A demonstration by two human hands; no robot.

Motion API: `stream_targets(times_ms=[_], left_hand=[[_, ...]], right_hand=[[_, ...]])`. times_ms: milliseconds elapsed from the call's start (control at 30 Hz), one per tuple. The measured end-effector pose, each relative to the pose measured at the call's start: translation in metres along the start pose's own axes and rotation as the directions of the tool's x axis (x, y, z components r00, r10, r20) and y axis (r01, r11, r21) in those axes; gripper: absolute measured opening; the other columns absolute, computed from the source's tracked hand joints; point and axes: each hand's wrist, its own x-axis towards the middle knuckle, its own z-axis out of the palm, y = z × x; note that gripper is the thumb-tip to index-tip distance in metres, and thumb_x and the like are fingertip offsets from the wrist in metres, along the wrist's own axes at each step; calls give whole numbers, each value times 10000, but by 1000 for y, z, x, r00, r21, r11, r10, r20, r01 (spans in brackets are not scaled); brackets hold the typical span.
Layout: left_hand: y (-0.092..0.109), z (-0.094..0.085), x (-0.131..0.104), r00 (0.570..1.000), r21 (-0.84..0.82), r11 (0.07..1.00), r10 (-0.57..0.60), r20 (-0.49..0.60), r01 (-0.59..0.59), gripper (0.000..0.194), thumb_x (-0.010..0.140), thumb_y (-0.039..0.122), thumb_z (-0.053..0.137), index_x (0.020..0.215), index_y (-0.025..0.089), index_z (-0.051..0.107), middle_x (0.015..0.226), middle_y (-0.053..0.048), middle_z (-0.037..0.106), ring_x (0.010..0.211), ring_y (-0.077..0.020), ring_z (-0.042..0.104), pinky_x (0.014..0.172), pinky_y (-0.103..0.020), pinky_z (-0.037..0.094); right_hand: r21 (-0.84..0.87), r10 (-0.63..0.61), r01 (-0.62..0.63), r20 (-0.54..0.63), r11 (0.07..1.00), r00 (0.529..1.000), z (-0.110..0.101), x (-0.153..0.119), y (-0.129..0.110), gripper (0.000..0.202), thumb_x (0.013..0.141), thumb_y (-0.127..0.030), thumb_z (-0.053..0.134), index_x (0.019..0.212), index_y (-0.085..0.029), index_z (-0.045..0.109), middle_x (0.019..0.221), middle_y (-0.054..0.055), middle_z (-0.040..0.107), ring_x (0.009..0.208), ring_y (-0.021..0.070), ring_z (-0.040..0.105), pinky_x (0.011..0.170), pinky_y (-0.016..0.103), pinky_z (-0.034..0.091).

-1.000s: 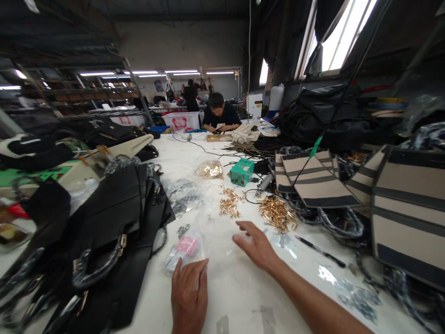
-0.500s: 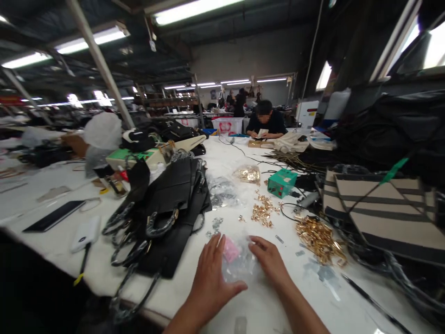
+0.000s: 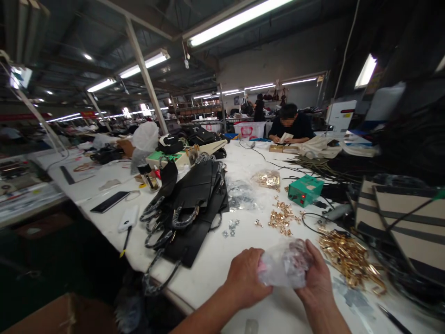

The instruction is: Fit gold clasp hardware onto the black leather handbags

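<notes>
A clear plastic bag [image 3: 283, 265], crumpled and showing a bit of pink at its left end, is held between both hands just over the white table [image 3: 208, 283]. My left hand [image 3: 246, 278] grips the bag's left side, with the pink part partly hidden by the fingers. Round the right end of the bag curl the fingers and thumb of my right hand [image 3: 317, 273]. Small gold metal pieces [image 3: 281, 218] lie loose beyond the hands, and a larger heap of gold hardware [image 3: 347, 257] is to the right of my right hand. Several small grey metal plates [image 3: 232, 227] lie beyond my left hand.
Stacked black bag panels with wrapped handles [image 3: 191, 204] lie to the left. A green box with a red light [image 3: 306, 190] stands at the back right. A phone [image 3: 110, 202] and a white power bank [image 3: 128, 218] are farther left. Across the table sits a person [image 3: 291, 125].
Both hands have closed on the plastic bag, which lay flat between open hands before, and have gathered it up. The camera view has turned left.
</notes>
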Motion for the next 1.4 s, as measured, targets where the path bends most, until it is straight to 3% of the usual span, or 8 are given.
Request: stream_targets(times_ms=[200, 367, 533, 800, 900, 1000, 1200, 1400], left_hand=[[6, -13, 6, 983, -619, 775, -180, -27, 125, 437, 659, 270, 724, 1076, 187, 626, 999, -65, 703, 970, -260, 657, 806, -308, 484], [10, -25, 29, 934, -911, 370, -354, 40, 180, 463, 731, 418, 744, 1093, 143, 656, 945, -79, 718, 828, -215, 663, 751, -295, 496], [7, -17, 50, 909, -952, 271, -417, 18, 144, 522, 692, 417, 798, 1115, 151, 648, 971, -77, 721, 846, -211, 681, 755, -287, 514], [32, -11, 65, 958, -662, 741, -258, -123, 115, 446, 616, 385, 807, 1017, 240, 678, 991, -34, 729, 1013, -296, 657, 866, -350, 497], [40, -6, 73, 986, -612, 783, -164, -34, 109, 448, 573, 348, 808, 999, 259, 706, 994, -47, 741, 1046, -343, 650, 870, -390, 506], [46, -4, 80, 993, -676, 728, -83, 78, 114, 498, 562, 303, 806, 1046, 236, 708, 1093, -64, 730, 1128, -349, 620, 929, -393, 490], [39, 3, 102, 962, -891, 374, -183, 201, 257, 552, 637, 319, 776, 1156, 188, 640, 1018, -41, 730, 920, -256, 682, 799, -318, 532], [28, 26, 121, 935, -968, 149, -322, 146, 202, 514, 672, 326, 740, 1149, 206, 592, 784, 28, 684, 667, -183, 664, 623, -273, 542]], right_hand=[[-480, -275, 198, -94, 854, 957, -8, 22, 12, 327, 671, -423, 805, 683, -204, 563, 577, -61, 545, 513, 106, 476, 481, 217, 386], [-602, -343, 417, 241, 681, 908, 6, 10, 31, 359, 804, -303, 629, 1157, -246, 667, 1254, 76, 631, 1112, 259, 611, 893, 375, 521], [-526, -229, 502, 499, 686, 836, 32, -16, 37, 531, 861, -281, 581, 1389, -311, 524, 1453, 53, 495, 1277, 254, 512, 990, 390, 488], [-480, -503, 482, 94, 733, 859, 24, 5, 16, 807, 813, -501, 690, 1480, -213, 338, 1425, 133, 505, 1281, 310, 506, 1059, 476, 438], [-731, -745, 468, -82, 497, 663, 12, 17, -5, 842, 811, -403, 703, 1508, -207, 272, 1524, 124, 376, 1395, 295, 355, 1178, 511, 266], [-827, -838, 512, 98, 231, 536, 3, 21, -20, 629, 865, -311, 624, 1455, -245, 417, 1544, 78, 360, 1439, 274, 278, 1197, 525, 203], [-626, -504, 534, 249, 568, 827, 13, 13, -16, 382, 928, -445, 546, 1233, -243, 657, 1263, 57, 647, 1158, 250, 595, 1027, 407, 466], [-598, -378, 464, 274, 654, 884, 28, 9, 9, 683, 778, -470, 731, 1395, -276, 513, 1358, 47, 589, 1218, 298, 559, 1046, 423, 455]])
